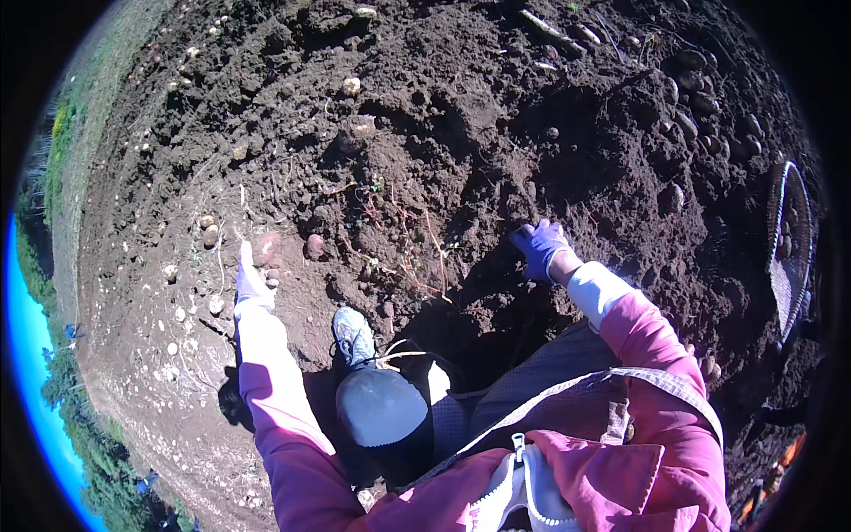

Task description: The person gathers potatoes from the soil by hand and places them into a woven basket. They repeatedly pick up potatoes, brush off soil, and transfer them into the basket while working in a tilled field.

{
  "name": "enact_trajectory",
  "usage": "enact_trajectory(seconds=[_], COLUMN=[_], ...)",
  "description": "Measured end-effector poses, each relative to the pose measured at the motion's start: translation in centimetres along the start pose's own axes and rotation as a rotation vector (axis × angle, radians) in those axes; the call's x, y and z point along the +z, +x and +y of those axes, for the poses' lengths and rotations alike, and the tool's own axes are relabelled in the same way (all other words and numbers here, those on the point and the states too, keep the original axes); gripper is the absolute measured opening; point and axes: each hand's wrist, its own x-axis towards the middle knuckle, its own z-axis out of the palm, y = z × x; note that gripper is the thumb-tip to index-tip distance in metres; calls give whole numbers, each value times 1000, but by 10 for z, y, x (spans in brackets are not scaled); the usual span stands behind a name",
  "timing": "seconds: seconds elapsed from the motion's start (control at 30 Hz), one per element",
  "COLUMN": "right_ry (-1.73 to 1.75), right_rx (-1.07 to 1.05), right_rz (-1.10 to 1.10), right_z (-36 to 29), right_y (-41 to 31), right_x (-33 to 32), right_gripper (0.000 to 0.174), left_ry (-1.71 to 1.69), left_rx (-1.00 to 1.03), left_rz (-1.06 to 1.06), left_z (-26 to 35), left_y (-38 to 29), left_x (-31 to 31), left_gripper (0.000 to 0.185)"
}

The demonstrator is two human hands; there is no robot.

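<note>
My left hand (251, 276), in a pale glove, is over the soil at the left, beside a reddish potato (266, 248). Its fingers look extended, but whether it touches the potato does not show. Smaller potatoes lie just right of the hand, and another reddish potato (314, 247) is farther right. My right hand (542, 246), in a purple glove, rests with bent fingers on dark soil at the edge of a shadow; its fingertips are partly hidden. Thin reddish plant stems (435, 249) lie between my hands.
Several potatoes (705, 103) are heaped at the upper right. A woven basket or sack (791, 266) with potatoes inside stands at the far right. My shoe (353, 336) and a knee (381, 407) are below the stems. Pale potatoes (170, 272) dot the soil at the left.
</note>
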Motion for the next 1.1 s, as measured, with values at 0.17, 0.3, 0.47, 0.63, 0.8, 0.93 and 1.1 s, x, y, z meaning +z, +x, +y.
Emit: enact_trajectory(seconds=[0.17,0.3,0.47,0.63,0.8,0.93,1.1], right_ry=[70,112,141,258,566,391,731], right_rx=[-13,-19,-96,-210,-62,113,1], right_rz=[50,-20,-142,48,422,237,-151], right_z=[6,9,13,43,21,-27,-55], right_y=[0,5,-2,50,195,266,230], right_x=[9,5,-14,-125,-247,-240,-172], right_gripper=[78,83,77,55,84,88,84], left_ry=[-312,-233,-142,1375,1657,390,-362], left_rx=[104,278,14,727,683,-30,-214], left_rz=[-154,-72,80,-91,-409,-645,-959], left_z=[55,67,63,69,47,31,22], left_y=[-80,-101,-33,48,123,179,225], left_x=[1,8,22,150,278,232,184], left_gripper=[37,28,60,84,93,85,75])
